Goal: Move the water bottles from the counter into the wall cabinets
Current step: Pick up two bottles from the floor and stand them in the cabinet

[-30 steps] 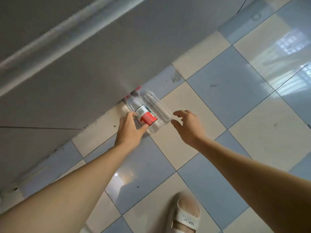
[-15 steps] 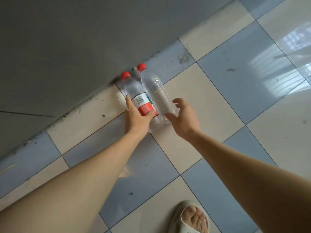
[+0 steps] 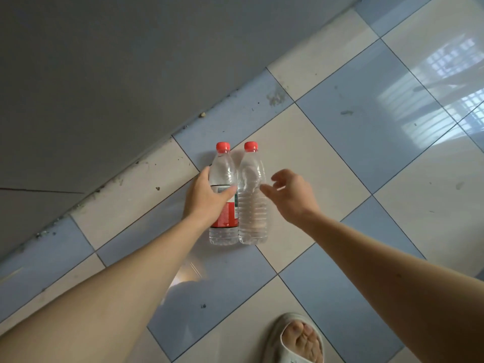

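Our left hand now grips the labelled bottle, raised off the floor since a moment ago; the unlabelled bottle alongside awaits our right hand, fingers spread, not yet gripping.

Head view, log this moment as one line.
left hand grips labelled bottle | right hand open beside unlabelled bottle | bottles touching

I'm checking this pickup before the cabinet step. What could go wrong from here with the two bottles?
The left hand grips only the labelled bottle; the unlabelled bottle stands right against it, so lifting one may tip the other. The right hand is open beside the unlabelled bottle with no grip yet, and a hurried grab on its smooth clear wall could slip.
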Motion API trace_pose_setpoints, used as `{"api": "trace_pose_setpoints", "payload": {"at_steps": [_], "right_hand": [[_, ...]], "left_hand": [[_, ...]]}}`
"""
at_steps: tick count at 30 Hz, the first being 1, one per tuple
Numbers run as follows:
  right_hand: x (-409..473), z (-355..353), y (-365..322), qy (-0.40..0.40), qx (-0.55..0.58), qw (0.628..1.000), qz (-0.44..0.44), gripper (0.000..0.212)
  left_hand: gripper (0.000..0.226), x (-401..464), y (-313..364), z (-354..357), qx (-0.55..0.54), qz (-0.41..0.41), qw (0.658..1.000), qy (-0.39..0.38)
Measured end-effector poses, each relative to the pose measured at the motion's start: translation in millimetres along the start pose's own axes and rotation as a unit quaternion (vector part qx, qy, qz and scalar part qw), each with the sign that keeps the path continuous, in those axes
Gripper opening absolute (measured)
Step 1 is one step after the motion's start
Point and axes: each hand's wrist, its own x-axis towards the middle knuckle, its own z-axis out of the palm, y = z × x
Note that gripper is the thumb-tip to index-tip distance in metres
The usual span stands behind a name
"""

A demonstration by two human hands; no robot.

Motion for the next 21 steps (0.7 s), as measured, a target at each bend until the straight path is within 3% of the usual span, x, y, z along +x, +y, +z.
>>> {"api": "trace_pose_setpoints", "payload": {"at_steps": [5,7,12,15,21], "right_hand": [[24.2,14.5,-18.1,-0.030,0.075,0.996,0.028,0.072],[26.0,25.7,-20.3,-0.054,0.145,0.987,0.051,0.073],[19.1,33.9,-24.9,-0.017,0.220,0.973,0.072,0.064],[0.0,20.1,-35.0,0.037,0.213,0.976,0.025,0.063],[-34.8,-16.6,-54.1,0.095,0.109,0.985,-0.092,0.068]], "left_hand": [[0.079,24.5,2.6,7.0,0.001,0.009,0.999,0.032],[0.073,23.2,-2.1,7.6,-0.017,0.023,0.999,0.035],[0.078,13.7,-7.7,-6.8,-0.056,0.027,0.997,0.038],[0.079,0.2,0.5,-24.2,-0.055,0.064,0.995,0.054],[0.057,-29.0,31.2,-59.4,-0.032,0.150,0.986,0.072]]}}
